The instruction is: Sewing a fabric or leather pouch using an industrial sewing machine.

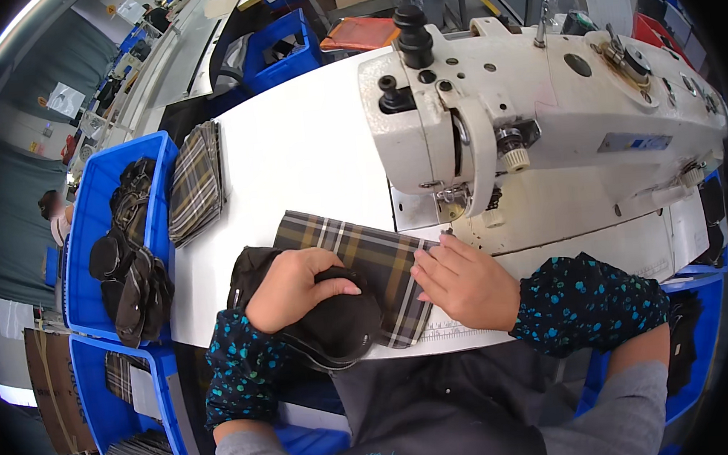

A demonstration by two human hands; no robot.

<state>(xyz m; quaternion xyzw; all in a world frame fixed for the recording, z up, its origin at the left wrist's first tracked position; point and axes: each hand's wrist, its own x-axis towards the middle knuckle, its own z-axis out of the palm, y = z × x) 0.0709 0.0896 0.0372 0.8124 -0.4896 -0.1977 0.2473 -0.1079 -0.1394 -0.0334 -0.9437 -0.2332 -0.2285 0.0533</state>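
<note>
A plaid cloth panel (348, 237) in grey, brown and white lies on the white sewing table, just in front of the sewing machine's needle area (452, 205). My left hand (296, 288) is closed on a dark, rounded fabric piece (337, 319), its thumb lying over the edge. This piece covers the panel's near left part and reaches the table's front edge. At the panel's right edge, my right hand (467, 283) has its fingers together, gripping the cloth; its thumb is mostly hidden. The panel's underside is out of sight.
The white sewing machine (541, 85) fills the right side. On the left stand a stack of plaid panels (196, 185) and a blue bin (165, 149) with dark fabric pieces (138, 284). Below it, another blue bin (165, 363) holds plaid pieces. A ruler strip (458, 331) runs along the front edge.
</note>
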